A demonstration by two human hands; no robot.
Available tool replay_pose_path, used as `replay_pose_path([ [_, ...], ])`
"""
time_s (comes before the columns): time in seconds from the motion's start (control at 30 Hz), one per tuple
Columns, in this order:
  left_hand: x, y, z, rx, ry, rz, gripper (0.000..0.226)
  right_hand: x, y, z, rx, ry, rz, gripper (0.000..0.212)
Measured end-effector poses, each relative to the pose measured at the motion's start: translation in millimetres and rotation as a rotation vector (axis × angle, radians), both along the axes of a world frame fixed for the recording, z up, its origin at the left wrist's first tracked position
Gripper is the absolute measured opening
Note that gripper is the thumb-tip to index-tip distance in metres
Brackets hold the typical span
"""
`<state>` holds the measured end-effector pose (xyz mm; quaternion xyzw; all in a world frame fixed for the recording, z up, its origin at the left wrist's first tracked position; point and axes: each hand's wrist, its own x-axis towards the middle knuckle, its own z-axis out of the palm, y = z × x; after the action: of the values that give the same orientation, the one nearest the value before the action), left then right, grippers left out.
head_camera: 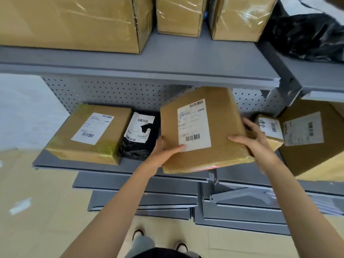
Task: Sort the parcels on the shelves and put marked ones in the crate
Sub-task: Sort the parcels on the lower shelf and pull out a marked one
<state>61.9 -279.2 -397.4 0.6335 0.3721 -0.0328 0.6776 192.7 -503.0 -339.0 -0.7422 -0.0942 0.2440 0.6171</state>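
Note:
A flat brown cardboard parcel (pixel 219 118) with a white barcode label is tilted up over the middle grey shelf (pixel 78 163). My left hand (pixel 164 152) grips its near left edge, thumb lying on the label. My right hand (pixel 255 140) grips its right edge, thumb on top. On the shelf to the left lie a brown taped box (pixel 87 135) and a black plastic mailer (pixel 138 138), both labelled. To the right sit a small box with handwritten marks (pixel 269 130) and a larger labelled box (pixel 312 142). No crate is in view.
The upper shelf (pixel 167 60) carries three large taped cartons (pixel 74 21) and a black bag (pixel 307 36) at the right. Lower grey shelf boards (pixel 149 198) jut out below. Cardboard sheets cover the floor, and my feet show at the bottom.

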Motion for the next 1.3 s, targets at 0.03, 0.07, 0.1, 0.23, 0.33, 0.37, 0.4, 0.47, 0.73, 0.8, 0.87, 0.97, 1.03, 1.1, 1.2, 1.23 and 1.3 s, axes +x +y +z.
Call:
replay_pose_path([
  [0.03, -7, 6, 1, 0.001, -0.019, 0.001, 0.116, -2, -4, -5, 0.029, 0.038, 0.011, 0.090],
  [0.07, -12, 12, 1, 0.012, -0.026, 0.000, 0.119, -3, -7, -11, 0.050, 0.070, 0.018, 0.087],
  [0.1, -17, 18, 0, 0.030, -0.031, -0.002, 0.119, -5, -7, -17, 0.067, 0.100, 0.015, 0.084],
  [0.23, -27, 32, -1, 0.099, -0.048, -0.006, 0.114, -9, 0, -39, 0.079, 0.206, 0.001, 0.073],
  [0.33, -26, 41, -3, 0.133, -0.056, -0.023, 0.114, -11, 8, -58, 0.025, 0.223, -0.024, 0.057],
  [0.37, -24, 44, -4, 0.143, -0.057, -0.035, 0.114, -11, 10, -64, -0.005, 0.221, -0.031, 0.055],
  [0.4, -21, 46, -6, 0.156, -0.056, -0.049, 0.114, -10, 13, -68, -0.036, 0.219, -0.034, 0.055],
  [0.47, -15, 50, -9, 0.181, -0.053, -0.073, 0.114, -7, 20, -76, -0.077, 0.219, -0.055, 0.056],
  [0.73, 6, 73, -30, 0.227, -0.004, -0.194, 0.110, -1, 45, -106, -0.205, 0.247, -0.248, 0.034],
  [0.8, 10, 78, -36, 0.241, 0.011, -0.225, 0.110, 1, 45, -113, -0.223, 0.252, -0.241, 0.031],
  [0.87, 14, 80, -41, 0.222, 0.022, -0.252, 0.109, 3, 46, -119, -0.215, 0.261, -0.240, 0.034],
  [0.97, 20, 79, -48, 0.228, 0.061, -0.260, 0.105, 3, 49, -125, -0.207, 0.233, -0.204, 0.038],
  [1.03, 24, 77, -49, 0.279, 0.089, -0.240, 0.100, 4, 53, -125, -0.251, 0.188, -0.176, 0.038],
  [1.1, 29, 72, -45, 0.461, 0.137, -0.206, 0.093, 8, 56, -126, -0.441, 0.084, -0.103, 0.040],
  [1.2, 42, 56, -33, 0.705, 0.181, -0.137, 0.084, 16, 51, -125, -0.665, -0.043, -0.124, 0.051],
  [1.23, 49, 49, -29, 0.715, 0.175, -0.131, 0.083, 21, 45, -123, -0.666, -0.052, -0.200, 0.055],
  [1.3, 63, 35, -23, 0.727, 0.170, -0.129, 0.080, 39, 26, -117, -0.692, -0.069, -0.363, 0.065],
])
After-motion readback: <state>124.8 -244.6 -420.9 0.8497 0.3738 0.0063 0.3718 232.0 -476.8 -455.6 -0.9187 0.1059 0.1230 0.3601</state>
